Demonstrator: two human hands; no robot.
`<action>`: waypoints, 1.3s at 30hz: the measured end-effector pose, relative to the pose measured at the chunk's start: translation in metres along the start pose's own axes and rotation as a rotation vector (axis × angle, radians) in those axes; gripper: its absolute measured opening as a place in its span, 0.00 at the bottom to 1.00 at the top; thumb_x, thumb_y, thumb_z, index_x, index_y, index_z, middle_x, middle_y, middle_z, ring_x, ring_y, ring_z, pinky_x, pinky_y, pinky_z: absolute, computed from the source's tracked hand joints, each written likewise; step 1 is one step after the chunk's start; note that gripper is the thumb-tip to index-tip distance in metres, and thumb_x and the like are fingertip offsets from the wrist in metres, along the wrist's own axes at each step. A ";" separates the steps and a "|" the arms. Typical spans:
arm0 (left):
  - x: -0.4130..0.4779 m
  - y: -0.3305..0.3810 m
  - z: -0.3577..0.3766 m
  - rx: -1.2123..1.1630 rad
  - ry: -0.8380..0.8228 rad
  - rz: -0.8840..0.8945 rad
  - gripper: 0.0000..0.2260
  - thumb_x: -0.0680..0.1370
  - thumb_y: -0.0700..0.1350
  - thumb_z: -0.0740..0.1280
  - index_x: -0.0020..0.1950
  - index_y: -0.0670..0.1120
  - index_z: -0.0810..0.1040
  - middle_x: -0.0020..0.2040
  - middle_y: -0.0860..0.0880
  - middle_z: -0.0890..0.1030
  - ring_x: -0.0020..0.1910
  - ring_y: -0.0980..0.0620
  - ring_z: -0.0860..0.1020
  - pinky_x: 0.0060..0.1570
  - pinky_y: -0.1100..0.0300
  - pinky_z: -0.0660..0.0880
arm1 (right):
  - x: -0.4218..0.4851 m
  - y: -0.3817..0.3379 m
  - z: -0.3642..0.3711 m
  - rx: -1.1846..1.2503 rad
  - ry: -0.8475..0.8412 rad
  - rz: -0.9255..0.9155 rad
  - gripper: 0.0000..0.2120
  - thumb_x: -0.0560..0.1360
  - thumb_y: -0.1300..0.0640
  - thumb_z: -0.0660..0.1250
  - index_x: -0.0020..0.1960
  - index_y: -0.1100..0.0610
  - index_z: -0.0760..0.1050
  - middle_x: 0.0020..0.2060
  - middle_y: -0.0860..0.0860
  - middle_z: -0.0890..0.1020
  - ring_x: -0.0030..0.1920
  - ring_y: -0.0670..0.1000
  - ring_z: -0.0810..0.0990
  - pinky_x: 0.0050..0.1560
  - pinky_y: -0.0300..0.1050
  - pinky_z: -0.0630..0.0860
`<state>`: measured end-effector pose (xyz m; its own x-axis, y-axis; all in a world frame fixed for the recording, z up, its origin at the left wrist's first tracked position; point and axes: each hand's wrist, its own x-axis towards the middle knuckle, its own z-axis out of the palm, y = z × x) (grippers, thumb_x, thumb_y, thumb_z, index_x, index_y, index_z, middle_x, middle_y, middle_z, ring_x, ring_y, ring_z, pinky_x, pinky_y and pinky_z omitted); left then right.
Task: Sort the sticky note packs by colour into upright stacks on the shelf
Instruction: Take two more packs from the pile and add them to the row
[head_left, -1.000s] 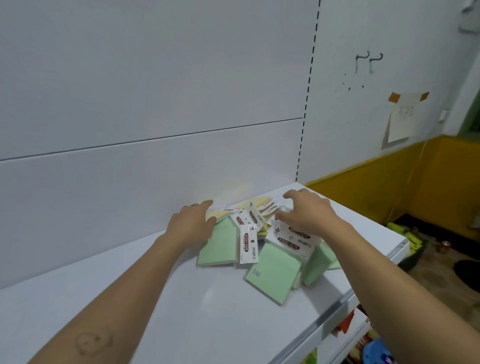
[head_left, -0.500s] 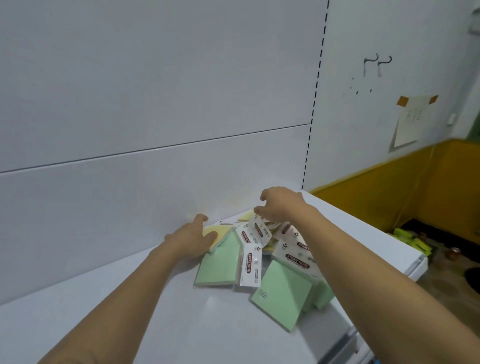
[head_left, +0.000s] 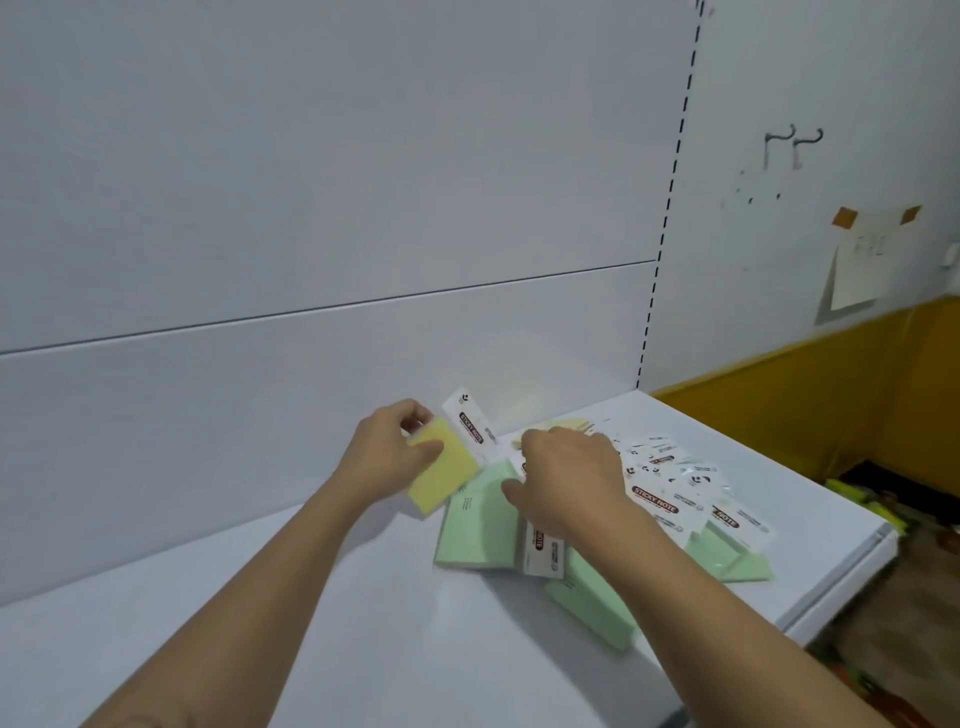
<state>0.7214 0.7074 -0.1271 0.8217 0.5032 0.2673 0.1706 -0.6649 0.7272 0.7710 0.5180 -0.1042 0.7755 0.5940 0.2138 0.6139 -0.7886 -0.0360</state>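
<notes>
My L hand (head_left: 387, 449) pinches a yellow pack (head_left: 441, 467), thumb on its face, held tilted just left of the green pile (head_left: 478, 525) on the shelf (head_left: 311, 623), prob. to split colours. R hand (head_left: 566, 478) curls onto the pile; can't tell if it grips anything.

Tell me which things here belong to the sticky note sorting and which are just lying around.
Job: yellow pack, gripped by left hand; green packs, partly under right hand; white shelf.
Lying about: taped paper on the wall; wall hooks.
</notes>
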 end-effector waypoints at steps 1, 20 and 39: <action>-0.004 0.000 -0.004 -0.011 0.001 0.013 0.07 0.72 0.41 0.71 0.49 0.46 0.78 0.47 0.51 0.80 0.43 0.52 0.77 0.39 0.63 0.70 | -0.005 0.000 0.000 -0.017 0.001 0.009 0.13 0.77 0.47 0.61 0.54 0.55 0.72 0.52 0.53 0.78 0.54 0.57 0.77 0.49 0.49 0.64; -0.069 -0.004 -0.055 -0.057 0.118 -0.009 0.04 0.71 0.40 0.71 0.44 0.45 0.78 0.39 0.54 0.79 0.36 0.53 0.79 0.35 0.64 0.74 | -0.034 -0.043 0.019 -0.073 -0.205 0.034 0.38 0.68 0.33 0.67 0.67 0.58 0.64 0.61 0.56 0.70 0.61 0.58 0.74 0.47 0.47 0.67; -0.104 -0.012 -0.071 -0.108 0.176 -0.060 0.04 0.73 0.39 0.70 0.45 0.45 0.78 0.42 0.53 0.79 0.37 0.54 0.78 0.34 0.65 0.71 | -0.019 -0.058 0.008 -0.526 -0.126 -0.342 0.12 0.75 0.62 0.62 0.58 0.56 0.75 0.45 0.54 0.72 0.49 0.54 0.77 0.43 0.42 0.67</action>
<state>0.5958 0.7021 -0.1185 0.7025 0.6352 0.3211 0.1492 -0.5726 0.8061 0.7217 0.5535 -0.1143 0.5796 0.8149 0.0112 0.7003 -0.5050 0.5045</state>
